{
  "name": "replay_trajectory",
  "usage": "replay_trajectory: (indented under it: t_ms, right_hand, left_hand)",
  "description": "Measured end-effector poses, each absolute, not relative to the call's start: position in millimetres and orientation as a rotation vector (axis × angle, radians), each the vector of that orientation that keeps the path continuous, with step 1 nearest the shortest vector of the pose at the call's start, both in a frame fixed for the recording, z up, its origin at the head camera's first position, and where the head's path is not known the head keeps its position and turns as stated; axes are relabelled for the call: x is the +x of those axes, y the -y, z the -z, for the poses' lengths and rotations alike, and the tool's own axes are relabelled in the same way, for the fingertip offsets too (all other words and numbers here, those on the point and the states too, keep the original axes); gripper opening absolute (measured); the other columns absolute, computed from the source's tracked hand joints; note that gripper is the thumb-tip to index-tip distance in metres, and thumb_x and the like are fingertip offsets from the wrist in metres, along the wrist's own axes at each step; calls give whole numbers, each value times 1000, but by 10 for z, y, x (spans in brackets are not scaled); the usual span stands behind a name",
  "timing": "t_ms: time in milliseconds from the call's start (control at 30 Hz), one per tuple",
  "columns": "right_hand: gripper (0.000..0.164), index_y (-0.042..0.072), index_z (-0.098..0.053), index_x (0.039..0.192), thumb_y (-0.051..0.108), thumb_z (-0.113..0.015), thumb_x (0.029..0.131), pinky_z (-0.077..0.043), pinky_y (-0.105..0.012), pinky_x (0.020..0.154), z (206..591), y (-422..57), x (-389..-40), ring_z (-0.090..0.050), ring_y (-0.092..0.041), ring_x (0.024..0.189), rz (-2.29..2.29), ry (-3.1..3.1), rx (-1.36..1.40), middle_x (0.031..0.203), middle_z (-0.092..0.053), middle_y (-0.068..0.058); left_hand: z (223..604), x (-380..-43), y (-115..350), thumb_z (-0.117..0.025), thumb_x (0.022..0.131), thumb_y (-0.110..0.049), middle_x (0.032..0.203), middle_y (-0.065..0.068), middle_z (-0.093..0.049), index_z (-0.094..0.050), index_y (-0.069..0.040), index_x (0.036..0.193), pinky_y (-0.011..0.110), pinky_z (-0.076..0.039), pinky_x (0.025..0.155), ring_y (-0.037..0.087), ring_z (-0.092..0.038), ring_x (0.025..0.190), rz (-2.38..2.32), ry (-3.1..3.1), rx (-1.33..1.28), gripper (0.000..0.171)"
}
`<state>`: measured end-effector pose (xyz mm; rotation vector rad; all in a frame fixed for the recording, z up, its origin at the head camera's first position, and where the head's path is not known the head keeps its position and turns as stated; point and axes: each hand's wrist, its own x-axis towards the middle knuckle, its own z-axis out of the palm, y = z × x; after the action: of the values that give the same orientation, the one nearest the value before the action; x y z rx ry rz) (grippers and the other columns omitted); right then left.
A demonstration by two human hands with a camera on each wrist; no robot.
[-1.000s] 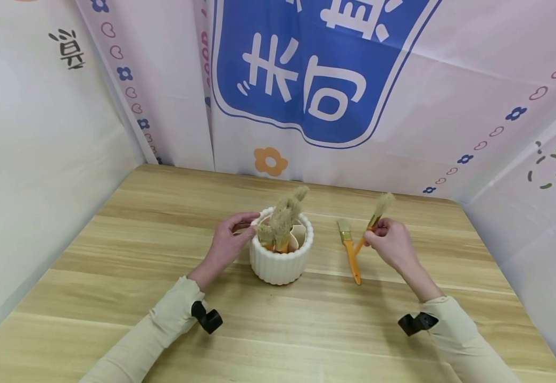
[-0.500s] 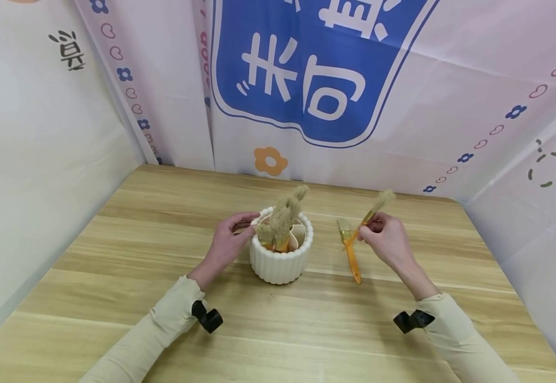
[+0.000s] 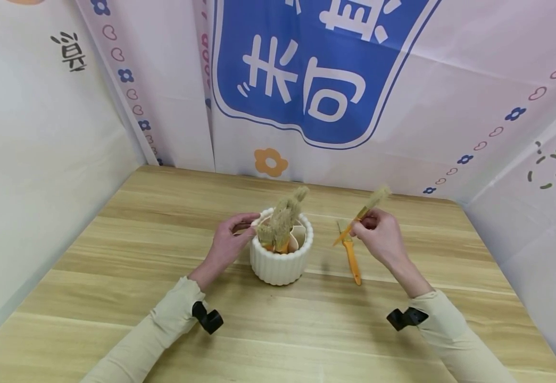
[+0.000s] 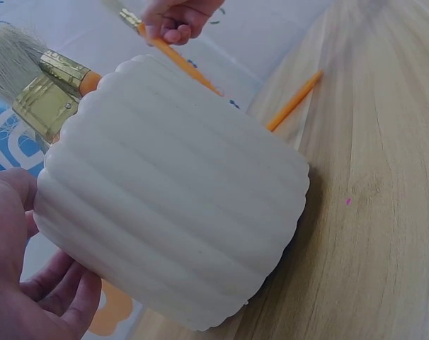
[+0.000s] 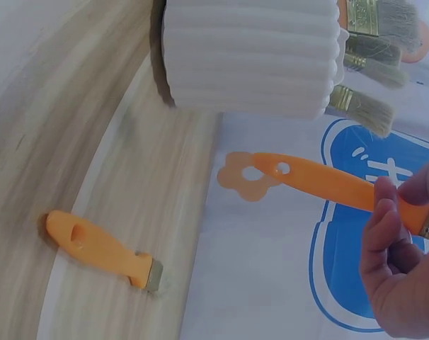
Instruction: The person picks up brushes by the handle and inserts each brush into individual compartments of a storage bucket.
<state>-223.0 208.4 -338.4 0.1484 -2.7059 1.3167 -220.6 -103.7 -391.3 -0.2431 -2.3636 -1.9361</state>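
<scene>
My left hand point(image 3: 232, 236) holds the left side of a ribbed white pot point(image 3: 280, 267), thumb and fingers at its rim. Several paintbrushes point(image 3: 282, 218) stand bristles up in the pot; the left wrist view shows their metal ferrules point(image 4: 46, 105) above the rim. To the right, my right hand point(image 3: 380, 236) pinches another paintbrush point(image 5: 321, 180) near its ferrule, raised above the table with bristles up and the orange handle pointing at the pot. Below that hand a second orange-handled brush point(image 3: 351, 260) lies on the table, its bristles partly hidden behind the held one.
Inside the pot are pale dividers point(image 3: 298, 234). The wood-grain table point(image 3: 278, 340) runs back to a printed cloth wall point(image 3: 450, 106), with a plain white cloth point(image 3: 43, 159) on the left side.
My right hand has lifted the paintbrush off the table and moved it left, tilting its handle end toward the pot. The left hand and the pot stay put.
</scene>
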Motion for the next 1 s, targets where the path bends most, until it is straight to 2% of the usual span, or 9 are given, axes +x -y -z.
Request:
replay_trajectory:
  t_ms: [167, 500, 700, 1000]
  right_hand:
    - [18, -1, -61, 96, 12, -56, 85, -43, -20, 54, 3347, -2032, -2222, -59, -6, 63, -1328, 2694, 186, 74, -70, -9]
    - [18, -2, -61, 95, 13, -57, 85, -43, -19, 55, 3299, -1935, -2246, -59, -2, 62, -1372, 2657, 196, 79, -71, -18]
    - [18, -1, -61, 97, 13, -59, 85, -44, -18, 57, 3249, -1867, -2246, -60, -5, 66, -1400, 2615, 189, 80, -71, -16]
    - [18, -1, -60, 96, 13, -60, 85, -47, -16, 60, 3179, -1768, -2238, -62, -8, 66, -1459, 2517, 228, 73, -69, -8]
  left_hand:
    - [3922, -2208, 1039, -57, 90, -8, 127, 15, -58, -60, -5, 122, 33, -52, 90, 28, -56, 113, 1938, 2362, -248, 32]
    - [3917, -2204, 1032, -57, 90, -7, 126, 16, -59, -60, -4, 121, 29, -52, 88, 28, -56, 113, 1942, 2356, -235, 32]
    - [3919, -2207, 1027, -57, 89, -7, 126, 16, -59, -60, -4, 121, 23, -52, 86, 28, -57, 112, 1948, 2350, -231, 32]
    - [3926, -2207, 1034, -57, 89, -6, 126, 16, -59, -60, -4, 121, 22, -52, 85, 28, -57, 112, 1951, 2347, -231, 33]
